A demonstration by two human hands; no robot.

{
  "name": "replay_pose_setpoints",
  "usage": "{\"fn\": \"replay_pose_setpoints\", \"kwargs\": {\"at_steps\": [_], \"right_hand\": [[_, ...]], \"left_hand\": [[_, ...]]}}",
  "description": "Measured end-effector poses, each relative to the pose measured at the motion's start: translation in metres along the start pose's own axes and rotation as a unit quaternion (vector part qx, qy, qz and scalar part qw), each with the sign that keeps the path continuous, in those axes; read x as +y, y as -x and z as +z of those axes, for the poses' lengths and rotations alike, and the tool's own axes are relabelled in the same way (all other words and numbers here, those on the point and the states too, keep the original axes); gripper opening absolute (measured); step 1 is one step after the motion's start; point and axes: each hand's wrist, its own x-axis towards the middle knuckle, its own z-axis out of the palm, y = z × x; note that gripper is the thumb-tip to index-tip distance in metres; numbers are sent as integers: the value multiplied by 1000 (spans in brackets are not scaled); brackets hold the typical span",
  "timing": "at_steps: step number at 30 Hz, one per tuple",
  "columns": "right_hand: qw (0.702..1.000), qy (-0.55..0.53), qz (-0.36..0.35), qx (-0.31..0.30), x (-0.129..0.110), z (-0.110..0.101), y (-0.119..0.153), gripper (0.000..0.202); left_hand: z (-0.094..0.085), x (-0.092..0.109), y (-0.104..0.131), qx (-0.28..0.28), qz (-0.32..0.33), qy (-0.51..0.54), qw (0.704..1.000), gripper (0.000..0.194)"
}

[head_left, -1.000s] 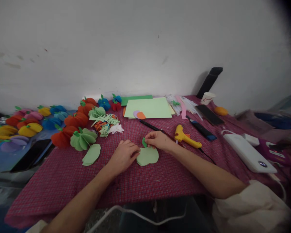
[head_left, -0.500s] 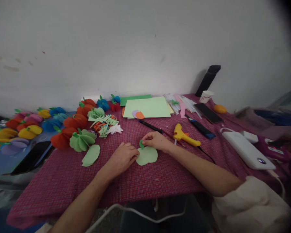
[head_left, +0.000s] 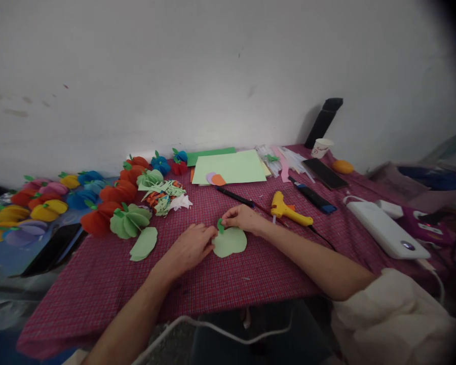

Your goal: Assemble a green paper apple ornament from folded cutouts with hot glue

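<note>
A light green pumpkin-shaped paper cutout [head_left: 231, 243] lies flat on the checked tablecloth in front of me. My right hand [head_left: 241, 218] pinches a small dark green paper stem [head_left: 220, 226] at the cutout's top left edge. At the same side, my left hand [head_left: 193, 244] has its fingers bent together, with thumb and fingertips on the cutout's left edge. Farther left rests a stack of folded light green paper cutouts [head_left: 144, 244], touching a finished light green paper pumpkin [head_left: 129, 221].
Several colourful paper pumpkins [head_left: 117, 191] crowd the left side, beside paper scraps [head_left: 163, 195]. Light green sheets [head_left: 231, 167] lie at the back with a black pen [head_left: 235, 196] before them. Rightward are a yellow glue gun [head_left: 291, 210], a box cutter [head_left: 313, 196], a phone [head_left: 325, 173] and a white power bank [head_left: 385, 228].
The view has shifted slightly. Both hands stay nearly in place at the cutout, and the green stem remains pinched at its top edge.
</note>
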Motion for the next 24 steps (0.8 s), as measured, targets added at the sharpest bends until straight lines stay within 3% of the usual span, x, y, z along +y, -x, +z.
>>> {"fn": "replay_pose_setpoints", "kwargs": {"at_steps": [24], "right_hand": [[995,95,-3,6,-3,-1,0,12]], "left_hand": [[0,0,0,-3,18,12,1000,22]]}}
